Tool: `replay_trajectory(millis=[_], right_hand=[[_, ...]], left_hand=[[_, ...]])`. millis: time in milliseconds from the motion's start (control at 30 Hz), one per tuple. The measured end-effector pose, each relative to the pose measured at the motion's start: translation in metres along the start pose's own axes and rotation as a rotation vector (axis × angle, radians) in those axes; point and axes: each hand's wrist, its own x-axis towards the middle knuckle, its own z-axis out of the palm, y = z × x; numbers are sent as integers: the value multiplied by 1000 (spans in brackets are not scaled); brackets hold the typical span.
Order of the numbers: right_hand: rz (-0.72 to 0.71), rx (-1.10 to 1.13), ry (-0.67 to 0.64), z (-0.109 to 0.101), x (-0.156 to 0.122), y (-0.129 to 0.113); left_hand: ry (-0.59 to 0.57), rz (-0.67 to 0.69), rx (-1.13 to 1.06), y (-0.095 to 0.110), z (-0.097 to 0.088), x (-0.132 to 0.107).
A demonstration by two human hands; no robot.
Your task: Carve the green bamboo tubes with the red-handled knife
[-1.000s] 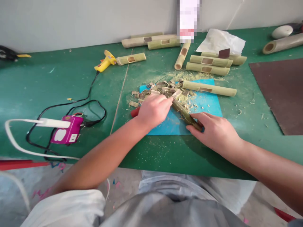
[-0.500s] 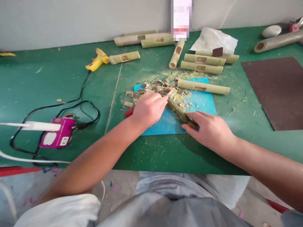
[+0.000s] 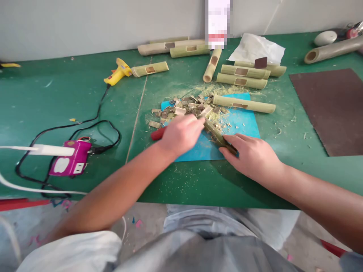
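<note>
My right hand [image 3: 252,153] grips the near end of a dark green bamboo tube [image 3: 214,130] that slants over a blue sheet [image 3: 198,147]. At the tube's far end is my left hand [image 3: 183,132], closed, with its fingertips against the tube; whatever its fingers hold is hidden. A red handle [image 3: 158,133] shows just left of my left hand, its other end out of sight behind the hand. Beyond the hands lies a pile of bamboo chips [image 3: 181,109] with sawdust. A paler bamboo tube [image 3: 244,104] with a cut-out slot rests across the sheet's far edge.
Several slotted bamboo tubes [image 3: 242,80] lie farther back, near white paper [image 3: 256,49]. At left are a yellow glue gun [image 3: 117,71] with a black cord and a purple power adapter [image 3: 70,158]. A dark brown sheet [image 3: 329,113] lies at right, below a thick bamboo pole [image 3: 334,51].
My left hand has shifted slightly right and toward me along the bamboo tube. My right hand and the tube have hardly moved. The view has shifted a little.
</note>
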Motion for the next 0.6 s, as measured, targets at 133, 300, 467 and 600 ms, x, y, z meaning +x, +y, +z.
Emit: replay_trajectory(millis=[133, 300, 467, 600], right_hand=[[-3, -34, -5, 1, -1, 1], [15, -74, -13, 0, -1, -1], [39, -59, -24, -2, 1, -3], [36, -46, -38, -1, 0, -3]], left_hand=[[22, 36, -44, 1, 1, 1], [-15, 33, -44, -2, 2, 2], [2, -44, -10, 0, 1, 1], [-5, -14, -36, 2, 1, -1]])
